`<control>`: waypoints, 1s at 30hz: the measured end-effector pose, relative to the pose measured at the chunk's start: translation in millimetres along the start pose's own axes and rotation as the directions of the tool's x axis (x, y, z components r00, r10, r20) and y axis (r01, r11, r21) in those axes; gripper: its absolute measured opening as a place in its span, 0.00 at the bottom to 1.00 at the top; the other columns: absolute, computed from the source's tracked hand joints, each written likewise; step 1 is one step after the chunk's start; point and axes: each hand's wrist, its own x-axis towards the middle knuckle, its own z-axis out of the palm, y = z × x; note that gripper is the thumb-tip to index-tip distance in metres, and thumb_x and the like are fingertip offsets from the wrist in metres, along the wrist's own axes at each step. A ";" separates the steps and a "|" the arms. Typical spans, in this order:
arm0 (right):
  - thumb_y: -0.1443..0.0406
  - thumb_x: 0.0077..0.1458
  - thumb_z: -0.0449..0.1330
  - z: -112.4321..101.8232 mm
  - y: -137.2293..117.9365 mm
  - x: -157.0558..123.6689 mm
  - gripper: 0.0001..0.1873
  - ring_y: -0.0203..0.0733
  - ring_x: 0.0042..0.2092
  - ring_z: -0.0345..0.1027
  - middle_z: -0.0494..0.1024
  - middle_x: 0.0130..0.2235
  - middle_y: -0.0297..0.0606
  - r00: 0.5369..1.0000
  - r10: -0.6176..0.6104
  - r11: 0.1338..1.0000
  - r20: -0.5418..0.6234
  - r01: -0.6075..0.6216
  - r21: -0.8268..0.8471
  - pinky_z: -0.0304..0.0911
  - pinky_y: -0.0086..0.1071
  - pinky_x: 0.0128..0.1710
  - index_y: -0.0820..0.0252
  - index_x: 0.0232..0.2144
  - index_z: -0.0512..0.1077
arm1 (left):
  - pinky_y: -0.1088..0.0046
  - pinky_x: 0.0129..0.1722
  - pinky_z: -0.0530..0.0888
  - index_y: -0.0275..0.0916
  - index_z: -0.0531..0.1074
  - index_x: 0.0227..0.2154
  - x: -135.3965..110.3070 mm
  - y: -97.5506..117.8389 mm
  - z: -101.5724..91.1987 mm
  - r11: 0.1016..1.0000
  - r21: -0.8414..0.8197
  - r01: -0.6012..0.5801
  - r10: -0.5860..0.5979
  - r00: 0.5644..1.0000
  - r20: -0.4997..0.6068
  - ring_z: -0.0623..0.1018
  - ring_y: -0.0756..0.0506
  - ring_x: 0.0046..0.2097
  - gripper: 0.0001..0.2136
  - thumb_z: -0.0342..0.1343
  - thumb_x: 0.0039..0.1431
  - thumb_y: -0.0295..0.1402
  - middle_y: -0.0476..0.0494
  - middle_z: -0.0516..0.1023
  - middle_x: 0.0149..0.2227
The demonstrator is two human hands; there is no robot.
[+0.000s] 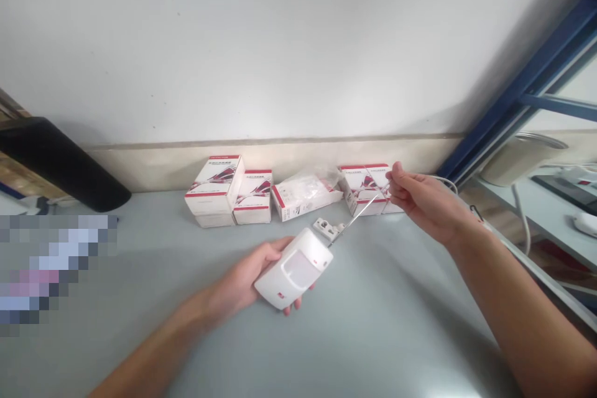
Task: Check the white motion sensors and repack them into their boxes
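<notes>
A white motion sensor (293, 270) with a translucent window rests tilted in my left hand (254, 267), whose fingers wrap behind it. From the sensor's upper right corner a thin metal antenna (357, 219) slants up to the right. My right hand (413, 199) is closed around the antenna's far end, so its tip is hidden. Just beyond the sensor a small white mounting bracket (325, 227) lies on the grey table (373, 323).
Along the wall stand white-and-red boxes: a stack (214, 183) and box (253, 196) at left, a pair (366, 183) at right. Between them a clear plastic bag (314, 181) covers a flat box (298, 202). A black rounded object (65, 161) leans at far left; a blue frame (513, 87) rises at right.
</notes>
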 end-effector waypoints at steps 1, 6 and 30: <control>0.43 0.51 0.72 -7.7 0.9 3.2 0.31 0.36 0.30 0.44 0.54 0.27 0.30 1.000 -0.011 0.999 -0.028 0.012 0.030 0.56 0.27 0.26 0.57 0.20 0.63 | 0.65 0.39 0.75 0.41 0.69 0.60 -3.0 4.3 -1.9 0.999 0.019 0.041 -0.041 0.999 -0.001 0.80 0.40 0.39 0.22 0.42 0.70 0.41 0.37 0.82 0.44; 0.48 0.47 0.77 -37.2 4.1 15.7 0.24 0.34 0.29 0.44 0.56 0.28 0.29 0.986 -0.048 0.984 -0.159 0.074 0.163 0.56 0.24 0.23 0.59 0.26 0.73 | 0.64 0.38 0.73 0.35 0.72 0.58 -9.0 9.5 -12.7 0.993 -0.008 0.115 -0.114 0.993 0.029 0.79 0.40 0.37 0.24 0.41 0.70 0.42 0.34 0.82 0.42; 0.50 0.48 0.74 -9.5 19.3 18.3 0.23 0.35 0.30 0.62 0.70 0.32 0.32 0.976 -0.062 0.978 -0.209 0.101 0.182 0.64 0.31 0.28 0.54 0.42 0.80 | 0.63 0.37 0.74 0.30 0.77 0.50 -3.6 2.5 -20.8 0.988 -0.104 0.110 -0.102 0.991 0.081 0.80 0.37 0.37 0.24 0.43 0.66 0.40 0.27 0.82 0.45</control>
